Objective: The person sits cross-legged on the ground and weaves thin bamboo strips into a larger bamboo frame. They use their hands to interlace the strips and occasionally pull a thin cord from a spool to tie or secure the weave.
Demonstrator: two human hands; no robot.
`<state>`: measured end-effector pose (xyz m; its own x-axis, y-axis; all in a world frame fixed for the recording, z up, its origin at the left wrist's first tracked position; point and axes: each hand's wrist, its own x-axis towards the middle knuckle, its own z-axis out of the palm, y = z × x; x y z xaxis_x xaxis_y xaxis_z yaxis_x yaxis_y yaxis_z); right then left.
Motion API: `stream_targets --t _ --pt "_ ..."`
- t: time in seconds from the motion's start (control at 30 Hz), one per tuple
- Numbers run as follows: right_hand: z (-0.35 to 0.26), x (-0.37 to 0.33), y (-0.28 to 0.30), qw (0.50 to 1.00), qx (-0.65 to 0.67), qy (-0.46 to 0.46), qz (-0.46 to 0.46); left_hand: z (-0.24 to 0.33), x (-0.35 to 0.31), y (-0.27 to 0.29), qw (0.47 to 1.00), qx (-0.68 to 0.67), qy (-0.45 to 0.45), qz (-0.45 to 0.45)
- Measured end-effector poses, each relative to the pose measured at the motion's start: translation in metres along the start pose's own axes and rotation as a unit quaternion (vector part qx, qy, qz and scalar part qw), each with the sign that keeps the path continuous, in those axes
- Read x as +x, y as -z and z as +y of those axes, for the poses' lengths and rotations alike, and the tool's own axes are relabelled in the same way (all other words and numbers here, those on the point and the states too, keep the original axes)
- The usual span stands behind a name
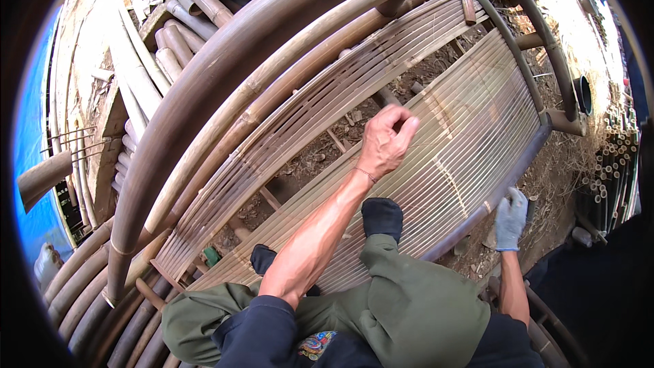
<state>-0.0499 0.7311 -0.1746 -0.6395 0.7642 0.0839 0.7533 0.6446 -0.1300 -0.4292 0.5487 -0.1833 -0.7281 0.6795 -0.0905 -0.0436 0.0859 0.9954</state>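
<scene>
My bare left hand (388,140) is above the pale bamboo slats (470,116) of a long bench, near the gap between seat and back. Its fingers are curled in; whatever they may hold is hidden. My right hand (511,221), in a pale grey-blue work glove, is low at the right, just beyond the seat's dark front pole (470,225). Its fingers are bent, and I cannot make out what is in them. A dark-socked foot (381,218) of mine rests on the slats, beneath my left forearm.
A wooden-handled tool (468,8) lies at the bench's far end. Thick curved bamboo poles (197,75) form the bench's back on the left. Cut bamboo (180,48) is piled at the upper left; thin bundled canes (616,157) are at the right. A blue tarp (34,184) hangs far left.
</scene>
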Motion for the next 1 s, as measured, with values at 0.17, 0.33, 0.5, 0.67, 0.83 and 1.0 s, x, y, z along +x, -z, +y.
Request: stream_targets --t 0.17,0.33,0.5,0.67,0.83,1.0 --pt "-0.205 0.069 -0.056 0.949 0.106 0.291 -0.056 0.088 0.053 0.042 0.962 -0.070 -0.237 0.116" --pt "-0.279 0.098 -0.087 0.884 0.040 0.432 -0.173 0.045 0.015 0.092 0.961 0.250 0.059 -0.098" --pt "-0.281 0.090 -0.112 0.869 -0.003 0.449 -0.208 -0.037 -0.058 0.078 0.866 0.429 0.052 -0.250" --pt "-0.286 0.103 -0.028 0.687 0.327 0.360 -0.540 -0.067 -0.076 0.066 0.907 0.404 -0.080 -0.081" --pt "-0.243 0.200 0.034 0.908 0.305 0.010 -0.286 -0.077 -0.078 0.081 0.909 0.317 0.241 0.124" --pt "-0.286 0.180 -0.076 0.922 -0.125 0.344 -0.123 -0.114 -0.076 0.103 0.888 0.308 0.342 -0.006"
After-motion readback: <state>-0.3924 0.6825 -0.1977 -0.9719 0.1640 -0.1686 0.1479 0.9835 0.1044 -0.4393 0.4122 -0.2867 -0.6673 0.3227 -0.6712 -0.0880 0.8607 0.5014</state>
